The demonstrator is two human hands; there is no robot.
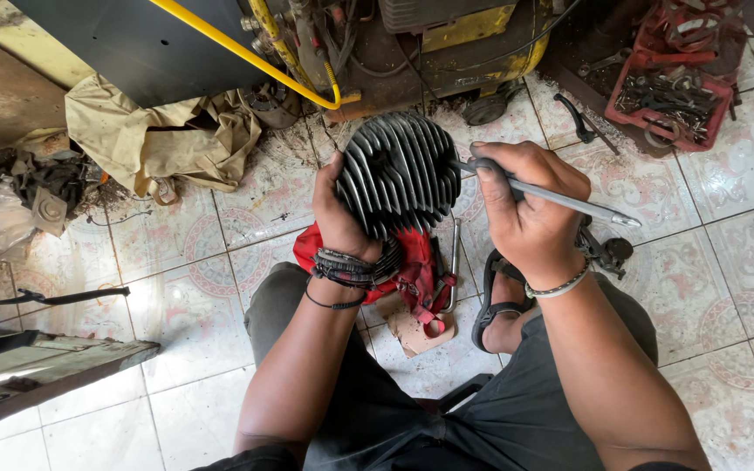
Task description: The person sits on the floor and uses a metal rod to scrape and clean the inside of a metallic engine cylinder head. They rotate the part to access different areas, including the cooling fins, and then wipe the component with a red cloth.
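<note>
Head view, work so far: the metal part with fins (399, 174) is off any machine and held up in the air above the person's lap. A thin metal rod (551, 199) has its tip against the right side of the part. I think the poking or scraping is partway along, but I cannot tell how much is left, since the spot the tip touches is too small to see.

Left hand (338, 214): closed around the left and bottom side of the finned part, fingers curled behind it, holding it steady. It wears dark string bands at the wrist.

Right hand (525, 205): closed in a fist around the rod, gripping it near the dark front end, with the silver back end sticking out to the right. A pale band sits on this wrist.

Below the hands: a red rag (412, 279) with small parts lies on the tiled floor (176, 401) between the knees.

Above the hands: a yellow hose (237, 52) and a dirty machine (447, 44).

Far right of the right hand: a red tray of tools (669, 100).

Far left of the left hand: a crumpled tan cloth (163, 131).
</note>
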